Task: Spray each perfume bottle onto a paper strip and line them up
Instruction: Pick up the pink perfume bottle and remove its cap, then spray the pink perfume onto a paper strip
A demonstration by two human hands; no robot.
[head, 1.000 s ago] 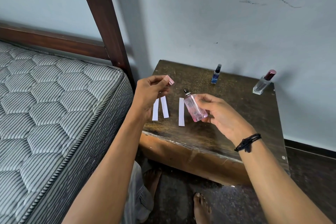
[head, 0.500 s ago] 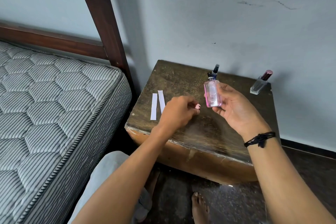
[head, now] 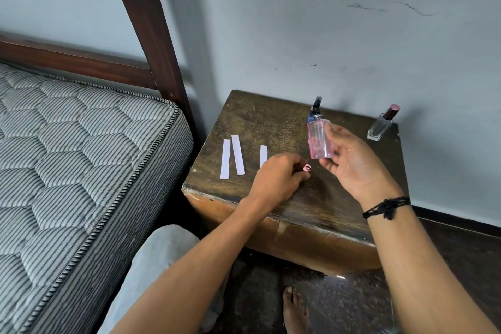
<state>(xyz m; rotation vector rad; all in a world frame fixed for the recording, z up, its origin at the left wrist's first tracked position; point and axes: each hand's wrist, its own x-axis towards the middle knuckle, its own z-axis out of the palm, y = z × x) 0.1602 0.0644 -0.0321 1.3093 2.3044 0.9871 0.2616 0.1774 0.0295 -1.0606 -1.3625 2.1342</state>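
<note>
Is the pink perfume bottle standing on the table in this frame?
No, the right hand holds the pink perfume bottle upright in its fingers, off the table.

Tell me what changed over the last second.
The left hand, still pinching the pink cap, dropped from mid-air down to the table, covering the near end of the third strip. The right hand kept its grip on the pink bottle, swung it from tilted to upright and carried it back toward the blue bottle. The two left strips, blue bottle and clear bottle stayed put.
</note>
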